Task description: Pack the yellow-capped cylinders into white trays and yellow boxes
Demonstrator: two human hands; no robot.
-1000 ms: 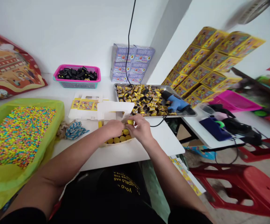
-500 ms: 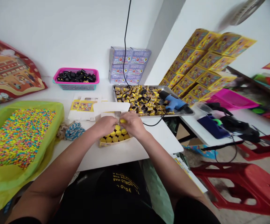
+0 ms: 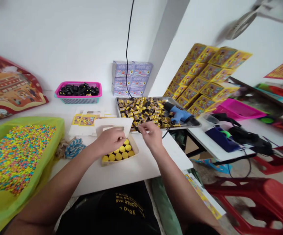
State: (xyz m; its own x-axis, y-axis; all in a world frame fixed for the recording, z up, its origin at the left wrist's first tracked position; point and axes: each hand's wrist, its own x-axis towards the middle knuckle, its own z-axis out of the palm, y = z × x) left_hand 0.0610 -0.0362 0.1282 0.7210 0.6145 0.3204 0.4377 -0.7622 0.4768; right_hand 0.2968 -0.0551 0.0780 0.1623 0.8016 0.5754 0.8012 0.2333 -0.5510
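left hand (image 3: 110,141) curled palm-down; right hand (image 3: 151,134) raised, fingers pinched.

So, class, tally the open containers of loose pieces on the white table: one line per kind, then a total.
Pink basket of black pieces: 1
Metal tray of yellow-black tubes: 1
Green-lined tub of coloured beads: 1
Small carton of yellow-capped tubes: 1
Total: 4

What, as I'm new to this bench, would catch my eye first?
The mass of multicoloured candy beads in the green tub at left, and the stack of yellow cartons at right. At centre, the left hand rests on an open box of yellow-capped tubes, the right hand beside it.
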